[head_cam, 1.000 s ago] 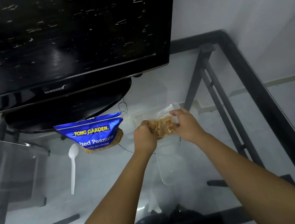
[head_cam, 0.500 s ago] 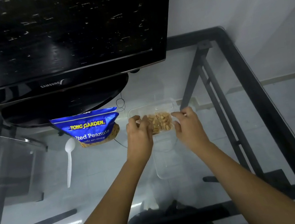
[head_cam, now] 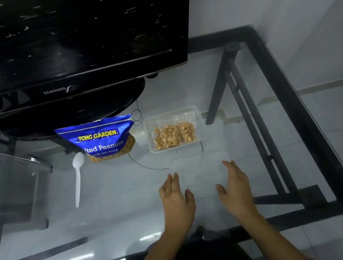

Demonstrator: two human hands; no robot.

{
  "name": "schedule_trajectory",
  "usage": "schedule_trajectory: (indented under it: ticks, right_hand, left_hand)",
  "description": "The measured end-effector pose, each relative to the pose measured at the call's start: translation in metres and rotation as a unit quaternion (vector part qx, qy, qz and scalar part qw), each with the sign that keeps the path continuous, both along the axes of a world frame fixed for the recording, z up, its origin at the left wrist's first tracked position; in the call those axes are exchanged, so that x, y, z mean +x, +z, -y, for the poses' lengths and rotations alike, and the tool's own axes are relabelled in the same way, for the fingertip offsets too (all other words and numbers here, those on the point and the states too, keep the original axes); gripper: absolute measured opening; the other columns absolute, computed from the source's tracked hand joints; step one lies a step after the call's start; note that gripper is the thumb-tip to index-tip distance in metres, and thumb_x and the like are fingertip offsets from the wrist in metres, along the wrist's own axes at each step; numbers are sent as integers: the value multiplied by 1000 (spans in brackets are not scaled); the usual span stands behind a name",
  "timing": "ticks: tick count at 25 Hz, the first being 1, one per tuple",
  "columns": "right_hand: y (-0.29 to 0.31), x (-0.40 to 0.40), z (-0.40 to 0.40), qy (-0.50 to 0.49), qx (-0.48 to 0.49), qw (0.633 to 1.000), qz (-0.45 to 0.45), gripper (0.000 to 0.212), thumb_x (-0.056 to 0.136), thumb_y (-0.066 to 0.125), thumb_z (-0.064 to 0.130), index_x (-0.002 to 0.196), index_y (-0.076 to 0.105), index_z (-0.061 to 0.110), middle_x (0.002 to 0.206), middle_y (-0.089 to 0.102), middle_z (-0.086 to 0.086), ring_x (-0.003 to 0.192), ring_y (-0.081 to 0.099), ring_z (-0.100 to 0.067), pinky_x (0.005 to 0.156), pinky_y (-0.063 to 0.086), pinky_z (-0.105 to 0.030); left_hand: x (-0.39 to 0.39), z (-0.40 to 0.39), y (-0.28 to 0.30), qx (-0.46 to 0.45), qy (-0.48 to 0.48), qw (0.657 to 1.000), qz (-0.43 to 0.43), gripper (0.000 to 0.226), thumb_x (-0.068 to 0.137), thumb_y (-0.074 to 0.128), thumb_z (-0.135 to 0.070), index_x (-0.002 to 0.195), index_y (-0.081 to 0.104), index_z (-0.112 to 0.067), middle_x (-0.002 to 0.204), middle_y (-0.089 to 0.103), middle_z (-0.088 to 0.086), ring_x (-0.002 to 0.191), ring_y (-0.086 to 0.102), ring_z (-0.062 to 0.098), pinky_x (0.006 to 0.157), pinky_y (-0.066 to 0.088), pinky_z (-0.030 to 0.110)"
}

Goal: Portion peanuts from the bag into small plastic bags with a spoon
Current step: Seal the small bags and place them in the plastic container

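A blue Tong Garden salted peanuts bag stands on the glass table, leaning at the TV base. A white plastic spoon lies to its left. Right of the bag sits a clear plastic tray holding small plastic bags filled with peanuts. Nearer to me lies a clear flat plastic piece, hard to make out. My left hand and my right hand hover on either side of it, fingers spread, holding nothing.
A large black Samsung TV on an oval base fills the back left. A thin black cable runs across the glass. The table's black frame borders the right and near edges.
Both hands let go of the peanut-filled small bag in the tray and drew back toward me. They now hover open over the clear plastic piece.
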State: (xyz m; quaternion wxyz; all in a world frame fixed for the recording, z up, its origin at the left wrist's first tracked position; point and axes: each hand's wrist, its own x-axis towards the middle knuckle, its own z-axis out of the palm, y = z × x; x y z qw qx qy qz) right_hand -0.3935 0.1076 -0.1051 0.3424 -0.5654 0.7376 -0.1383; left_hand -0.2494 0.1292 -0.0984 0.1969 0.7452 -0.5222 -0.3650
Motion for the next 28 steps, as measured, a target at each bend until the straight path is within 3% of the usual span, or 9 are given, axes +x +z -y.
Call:
schedule_trajectory:
  ticks: [6,12,16,19,24,28]
  right_hand:
    - [35,15,19,-43,-101,986,127,63,83,66,11,138,35,19,146,37,-2,135,32,-16,106,23,-19]
    - [34,31,116,0,-93,987,133,64,83,66,9,138,34,17,141,43,-5,132,37,-23,111,31,-32]
    - [25,31,133,4,-49,990,132,63,85,64,12,139,33,12,143,43,-8,132,39,-24,111,33,-35]
    - [24,28,133,-20,-33,989,146,58,88,58,6,141,35,13,142,45,-9,128,47,-23,109,38,-35]
    - [22,22,132,-50,-7,982,180,56,87,55,0,139,40,15,140,49,-5,125,50,-21,105,41,-31]
    - [24,18,131,-68,17,972,223,61,84,51,-9,137,42,18,138,50,-3,121,51,-19,99,44,-29]
  left_hand:
    - [24,16,44,-108,61,992,-20,53,91,52,-9,141,35,-12,150,34,9,137,30,24,105,22,21]
    - [46,110,35,-67,80,995,-13,52,92,47,-7,142,31,-4,142,42,18,133,33,30,106,28,28]
    - [53,125,19,-57,52,997,29,50,91,45,0,140,34,0,146,38,20,134,35,33,111,29,34]
    - [59,124,12,-68,84,994,19,49,88,47,3,137,39,2,136,50,23,126,47,34,107,39,42]
    - [65,121,15,-62,150,983,-82,51,86,46,5,136,43,-3,132,53,15,121,53,26,98,48,37]
    - [67,117,15,-52,178,971,-148,53,84,44,9,135,44,-6,135,52,11,124,50,21,91,43,24]
